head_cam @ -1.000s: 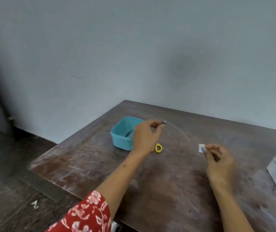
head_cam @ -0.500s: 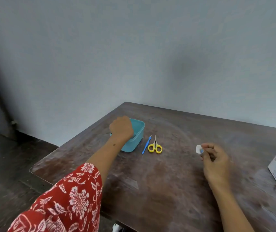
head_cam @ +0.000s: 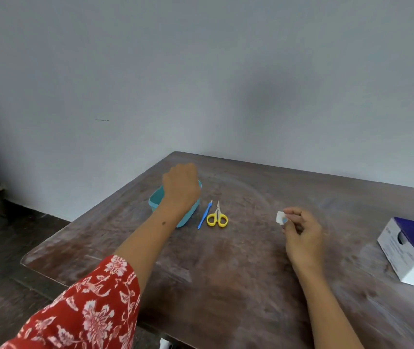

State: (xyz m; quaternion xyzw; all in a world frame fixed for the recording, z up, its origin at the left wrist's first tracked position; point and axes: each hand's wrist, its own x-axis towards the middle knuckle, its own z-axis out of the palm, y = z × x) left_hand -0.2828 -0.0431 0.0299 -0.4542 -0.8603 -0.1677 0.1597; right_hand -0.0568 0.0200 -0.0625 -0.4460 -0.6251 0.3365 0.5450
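We find the left hand point(head_cam: 180, 188) dipped into the teal tub point(head_cam: 156, 200). Its fingers are hidden below the rim, so we cannot tell whether they grip anything; we judge it is fetching or dropping something there. The right hand point(head_cam: 304, 234) pinches a small white scrap point(head_cam: 280, 217) over the surface point(head_cam: 226, 285), likely keeping it ready. Scissors point(head_cam: 217, 219) and a blue pick point(head_cam: 204, 215) lie side by side just beside the tub. The tub sits near the left edge, a box point(head_cam: 412, 250) bounds the right, and there is open room between the hands.
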